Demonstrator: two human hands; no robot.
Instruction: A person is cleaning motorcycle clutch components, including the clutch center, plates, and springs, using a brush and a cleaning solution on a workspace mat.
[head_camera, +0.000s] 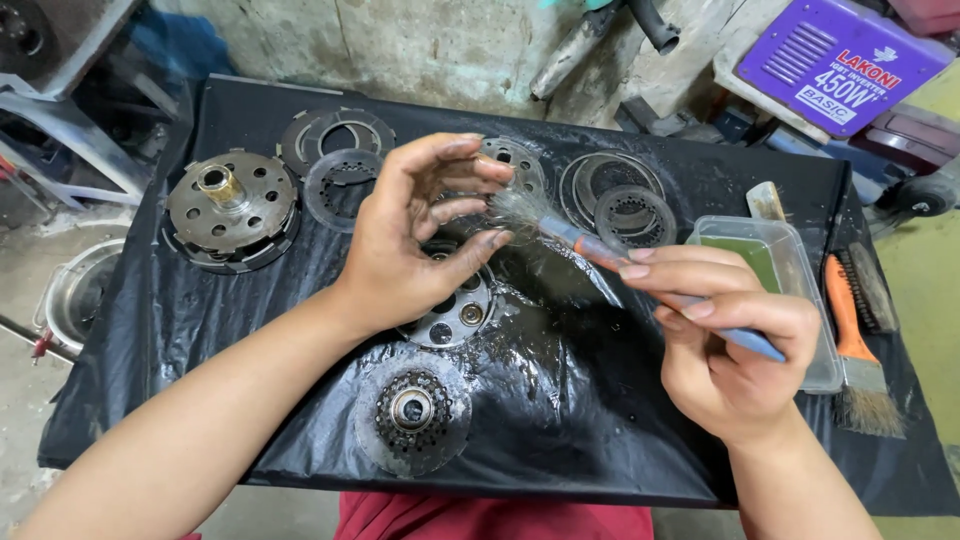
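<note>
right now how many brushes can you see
3: a blue-handled brush in the right hand, bristles by the left hand; an orange-handled brush and a dark brush at the right edge.

Even daylight, wet-sheet glare, brush blurred.

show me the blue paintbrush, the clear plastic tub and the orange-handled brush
blue paintbrush (600, 250), head view, on the handle near the ferrule
clear plastic tub (800, 270), head view, on its right rim
orange-handled brush (845, 310), head view, on the orange handle

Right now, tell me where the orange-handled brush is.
In the head view, the orange-handled brush lies at the far right of the black sheet, just right of the clear plastic tub, beyond the right hand.
</note>
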